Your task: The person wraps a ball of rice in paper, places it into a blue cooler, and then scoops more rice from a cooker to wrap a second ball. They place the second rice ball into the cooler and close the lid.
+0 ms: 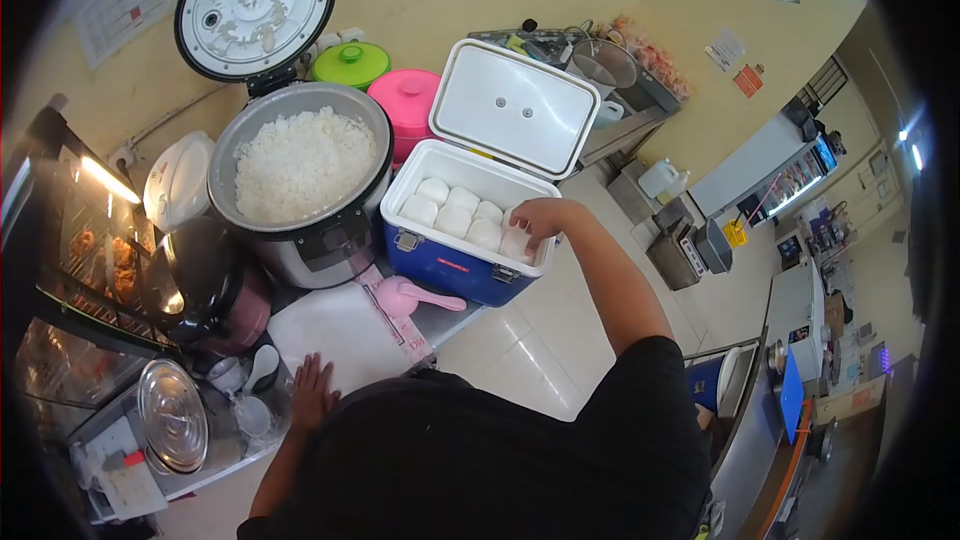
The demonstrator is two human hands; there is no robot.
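At right, inside the open blue plastic cooler box (455,265), the right hand (538,220) curls its grip around one white round wrapped portion (515,244); the left hand (312,390) lies flat, empty, bracing on the steel counter (442,322).

Blue cooler (455,262), white lid (515,108)
White buns (450,210) inside; behind it pink pot (405,105), green pot (350,62); pink scoop (410,296) in front.
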